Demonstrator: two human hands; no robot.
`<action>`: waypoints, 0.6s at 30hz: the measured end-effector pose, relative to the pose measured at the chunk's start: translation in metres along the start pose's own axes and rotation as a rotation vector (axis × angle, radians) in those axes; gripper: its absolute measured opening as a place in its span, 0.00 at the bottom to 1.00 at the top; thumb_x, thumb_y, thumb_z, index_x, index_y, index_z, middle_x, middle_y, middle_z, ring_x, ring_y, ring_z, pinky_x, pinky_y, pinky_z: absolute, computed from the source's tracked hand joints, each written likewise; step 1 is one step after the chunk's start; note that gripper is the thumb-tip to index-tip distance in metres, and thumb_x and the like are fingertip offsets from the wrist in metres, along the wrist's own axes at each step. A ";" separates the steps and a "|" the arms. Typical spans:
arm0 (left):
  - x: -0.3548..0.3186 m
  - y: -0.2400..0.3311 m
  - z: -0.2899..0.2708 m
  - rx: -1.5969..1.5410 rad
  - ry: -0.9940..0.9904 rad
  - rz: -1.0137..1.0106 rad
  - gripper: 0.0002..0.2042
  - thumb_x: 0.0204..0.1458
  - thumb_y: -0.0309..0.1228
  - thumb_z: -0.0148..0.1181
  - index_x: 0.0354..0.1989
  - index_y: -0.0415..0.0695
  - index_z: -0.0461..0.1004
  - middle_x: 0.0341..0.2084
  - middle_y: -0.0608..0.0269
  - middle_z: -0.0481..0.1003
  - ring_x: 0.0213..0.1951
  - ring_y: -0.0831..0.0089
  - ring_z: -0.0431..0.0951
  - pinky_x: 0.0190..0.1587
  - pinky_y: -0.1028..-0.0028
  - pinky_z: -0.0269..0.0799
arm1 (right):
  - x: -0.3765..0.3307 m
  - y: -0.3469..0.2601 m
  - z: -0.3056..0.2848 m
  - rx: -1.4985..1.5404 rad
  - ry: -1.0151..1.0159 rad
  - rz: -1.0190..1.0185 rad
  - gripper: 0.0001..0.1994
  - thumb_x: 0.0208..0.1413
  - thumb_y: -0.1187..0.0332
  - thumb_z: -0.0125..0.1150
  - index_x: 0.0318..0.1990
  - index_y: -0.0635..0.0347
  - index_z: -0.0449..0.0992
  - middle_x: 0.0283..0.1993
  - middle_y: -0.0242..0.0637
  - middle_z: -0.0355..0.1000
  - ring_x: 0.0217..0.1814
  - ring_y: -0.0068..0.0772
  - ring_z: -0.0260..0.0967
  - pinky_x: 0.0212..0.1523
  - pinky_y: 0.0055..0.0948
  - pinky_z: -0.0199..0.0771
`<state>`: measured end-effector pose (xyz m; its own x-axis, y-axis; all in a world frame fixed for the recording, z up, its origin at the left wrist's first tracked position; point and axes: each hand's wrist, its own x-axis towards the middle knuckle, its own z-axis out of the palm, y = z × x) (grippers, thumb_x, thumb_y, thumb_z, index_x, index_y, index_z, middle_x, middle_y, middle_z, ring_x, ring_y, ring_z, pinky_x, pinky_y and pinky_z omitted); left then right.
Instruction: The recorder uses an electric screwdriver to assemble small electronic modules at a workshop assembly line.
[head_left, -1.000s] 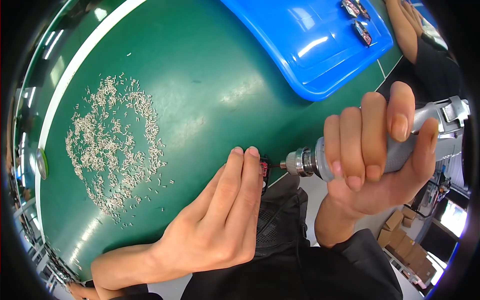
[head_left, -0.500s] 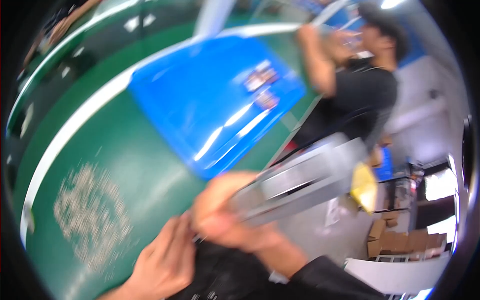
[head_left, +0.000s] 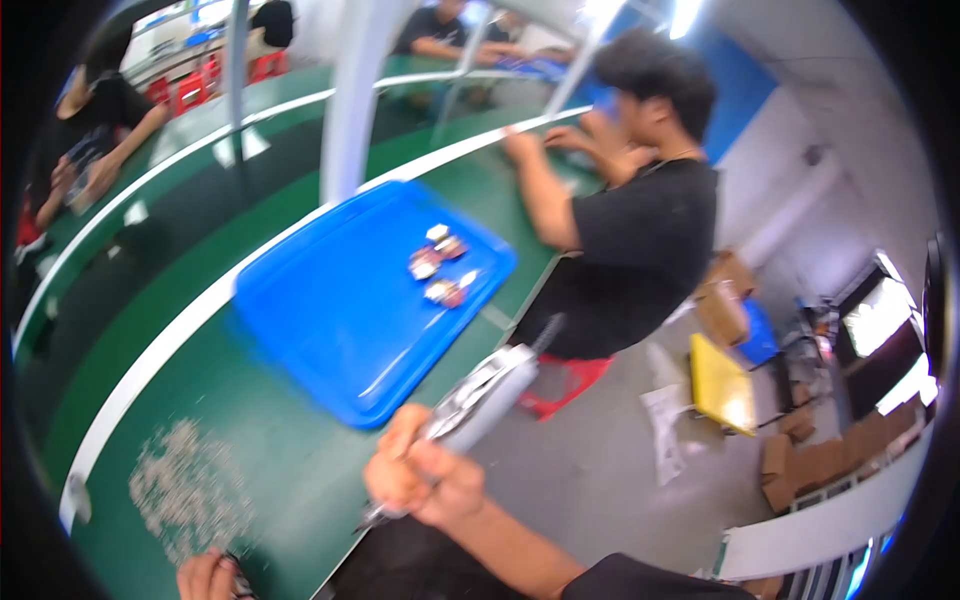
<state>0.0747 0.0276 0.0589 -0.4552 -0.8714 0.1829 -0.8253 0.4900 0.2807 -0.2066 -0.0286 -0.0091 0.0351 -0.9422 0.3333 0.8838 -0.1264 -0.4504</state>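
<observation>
— Screwdriver: where, and what surrounds it?
— The grey electric screwdriver (head_left: 480, 400) sits in the right hand (head_left: 425, 480), fingers wrapped tight, over the green table (head_left: 300, 470) edge. A blue tray (head_left: 340, 320) lies just beyond; loose screws (head_left: 185, 490) lie left.
— Changes?
— The view has lifted and sharpened. The left hand (head_left: 208, 577) is at the bottom edge, grip unclear.
— Direction?
— Tip lower-left, body upper-right.

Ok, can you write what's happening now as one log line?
right hand: grips grey power screwdriver | left hand: on green table by screw pile | blue tray: behind
</observation>
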 end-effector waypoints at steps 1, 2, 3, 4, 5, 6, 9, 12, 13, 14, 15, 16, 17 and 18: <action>-0.020 -0.013 -0.002 0.046 0.092 -0.112 0.17 0.48 0.23 0.58 0.48 0.38 0.71 0.48 0.50 0.71 0.50 0.52 0.70 0.53 0.60 0.66 | -0.003 0.003 0.001 -0.104 0.080 0.046 0.11 0.58 0.61 0.50 0.39 0.60 0.67 0.12 0.29 0.54 0.13 0.25 0.53 0.20 0.27 0.59; -0.046 -0.027 -0.004 0.085 0.160 -0.224 0.18 0.45 0.19 0.56 0.48 0.35 0.70 0.47 0.47 0.70 0.50 0.51 0.70 0.53 0.62 0.67 | -0.006 0.012 0.006 -0.033 0.144 0.065 0.09 0.57 0.62 0.50 0.37 0.58 0.67 0.11 0.28 0.52 0.12 0.24 0.52 0.20 0.26 0.58; -0.076 -0.040 -0.005 0.138 0.231 -0.341 0.19 0.43 0.16 0.55 0.48 0.32 0.70 0.47 0.45 0.69 0.50 0.51 0.70 0.52 0.64 0.68 | -0.008 0.016 0.015 -0.002 0.191 0.084 0.08 0.56 0.63 0.50 0.36 0.57 0.67 0.12 0.27 0.52 0.11 0.22 0.50 0.19 0.26 0.57; -0.102 -0.059 -0.003 0.084 0.224 -0.508 0.21 0.47 0.14 0.51 0.52 0.35 0.67 0.51 0.48 0.66 0.52 0.54 0.68 0.57 0.65 0.62 | -0.012 0.016 0.013 0.075 0.191 0.104 0.08 0.57 0.63 0.49 0.35 0.57 0.67 0.12 0.26 0.52 0.11 0.19 0.48 0.19 0.25 0.57; -0.109 -0.069 0.002 0.132 0.188 -0.603 0.21 0.48 0.15 0.50 0.54 0.35 0.65 0.51 0.48 0.66 0.53 0.53 0.67 0.57 0.65 0.62 | -0.013 0.019 0.012 0.057 0.201 0.079 0.08 0.58 0.64 0.48 0.35 0.57 0.67 0.13 0.26 0.52 0.11 0.19 0.47 0.19 0.25 0.58; -0.116 -0.074 0.002 0.217 0.174 -0.652 0.23 0.50 0.17 0.51 0.57 0.36 0.62 0.54 0.46 0.64 0.57 0.51 0.63 0.60 0.63 0.58 | -0.014 0.020 0.010 0.056 0.171 0.049 0.07 0.60 0.64 0.45 0.37 0.57 0.65 0.13 0.25 0.51 0.11 0.20 0.49 0.18 0.25 0.56; -0.109 -0.067 -0.012 0.443 0.209 -0.629 0.25 0.48 0.20 0.56 0.57 0.38 0.62 0.59 0.44 0.58 0.60 0.46 0.58 0.60 0.58 0.56 | -0.015 0.026 0.012 0.072 0.247 0.060 0.08 0.61 0.64 0.45 0.34 0.57 0.64 0.13 0.24 0.51 0.11 0.17 0.46 0.17 0.23 0.55; -0.078 -0.062 -0.016 0.271 0.272 -0.545 0.19 0.47 0.19 0.59 0.51 0.38 0.69 0.54 0.50 0.66 0.56 0.53 0.66 0.57 0.63 0.61 | -0.015 0.030 0.019 0.086 0.310 0.060 0.08 0.61 0.64 0.45 0.34 0.57 0.63 0.13 0.24 0.50 0.11 0.17 0.45 0.17 0.22 0.53; -0.064 -0.064 -0.013 0.234 0.309 -0.470 0.18 0.46 0.19 0.59 0.48 0.38 0.71 0.50 0.51 0.69 0.53 0.54 0.69 0.55 0.64 0.64 | -0.015 0.029 0.020 0.112 0.302 0.076 0.08 0.61 0.64 0.45 0.34 0.57 0.63 0.13 0.24 0.50 0.11 0.17 0.45 0.17 0.22 0.53; -0.047 -0.073 -0.006 0.184 0.337 -0.388 0.16 0.46 0.19 0.59 0.46 0.37 0.72 0.46 0.52 0.71 0.49 0.55 0.72 0.51 0.65 0.67 | -0.016 0.026 0.018 0.078 0.319 0.074 0.08 0.61 0.64 0.44 0.34 0.58 0.63 0.13 0.24 0.50 0.11 0.17 0.46 0.17 0.22 0.53; -0.034 -0.082 -0.004 0.151 0.367 -0.329 0.14 0.47 0.19 0.59 0.44 0.37 0.73 0.42 0.53 0.73 0.45 0.57 0.74 0.47 0.66 0.69 | -0.016 0.026 0.019 0.059 0.331 0.076 0.08 0.62 0.65 0.44 0.34 0.58 0.63 0.14 0.24 0.50 0.11 0.17 0.46 0.17 0.22 0.53; -0.021 -0.094 -0.001 0.140 0.397 -0.278 0.13 0.46 0.18 0.60 0.42 0.38 0.73 0.40 0.53 0.74 0.42 0.57 0.75 0.45 0.67 0.70 | -0.015 0.027 0.020 0.077 0.326 0.082 0.08 0.62 0.65 0.44 0.34 0.58 0.63 0.14 0.24 0.50 0.11 0.17 0.46 0.17 0.22 0.53; -0.009 -0.106 0.000 0.151 0.403 -0.262 0.11 0.46 0.19 0.60 0.40 0.37 0.74 0.37 0.54 0.74 0.40 0.57 0.75 0.43 0.67 0.71 | -0.015 0.028 0.021 0.067 0.326 0.083 0.08 0.62 0.65 0.44 0.34 0.58 0.62 0.14 0.24 0.50 0.11 0.17 0.46 0.16 0.22 0.53; -0.001 -0.115 0.001 0.161 0.398 -0.262 0.11 0.46 0.19 0.60 0.40 0.37 0.74 0.37 0.54 0.74 0.40 0.57 0.75 0.43 0.67 0.71 | -0.016 0.029 0.022 0.052 0.328 0.081 0.08 0.62 0.65 0.43 0.34 0.58 0.62 0.14 0.25 0.51 0.11 0.17 0.46 0.16 0.21 0.53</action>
<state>0.1699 -0.0275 0.0257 -0.0890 -0.8726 0.4802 -0.9501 0.2192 0.2221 -0.1715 -0.0107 -0.0089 -0.0385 -0.9992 0.0105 0.9070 -0.0393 -0.4192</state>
